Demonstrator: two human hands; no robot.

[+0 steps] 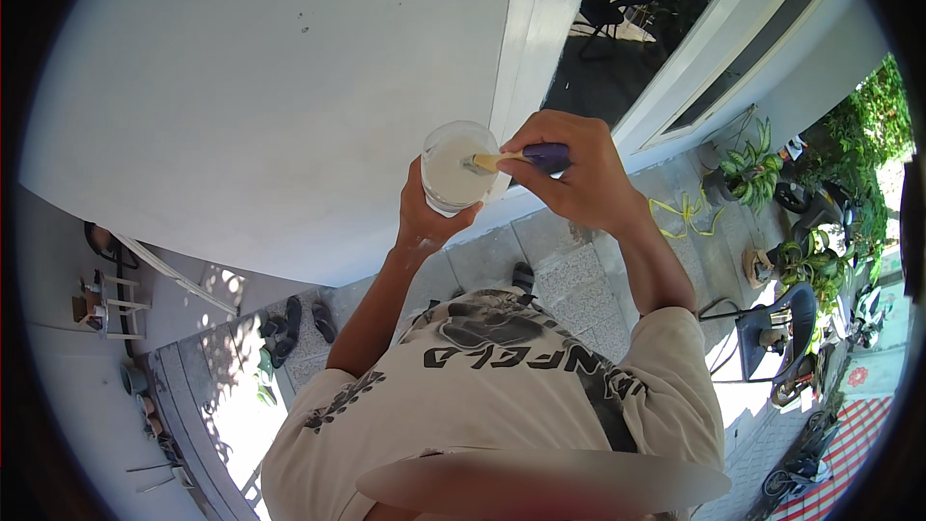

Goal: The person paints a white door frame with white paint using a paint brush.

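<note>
- One broad white wall spans the far left, smooth and matt, with a few small dark specks; both hands are at its near right.
- Grey paving lies below, in squared slabs, some plain, some speckled and rough-looking.
- Right hand, to the right of the tub, pinches the brush between thumb and fingers; it is the nearer hand to the handle.
- Left hand is wrapped round the near left side of the tub, thumb along the near edge; pale smears mark the wrist.
- Round, clear-walled tub, plastic by its look, sits in the left hand, left of the right fingertips; its pale off-white contents look smooth.
- Slim brush has its long axis running roughly left to right, bristles toward the tub and rounded, glossy purple handle toward the right palm.
- Greyish bristles lie within the tub's round mouth, left of the right fingers; how deep they sit, I cannot tell.
</note>
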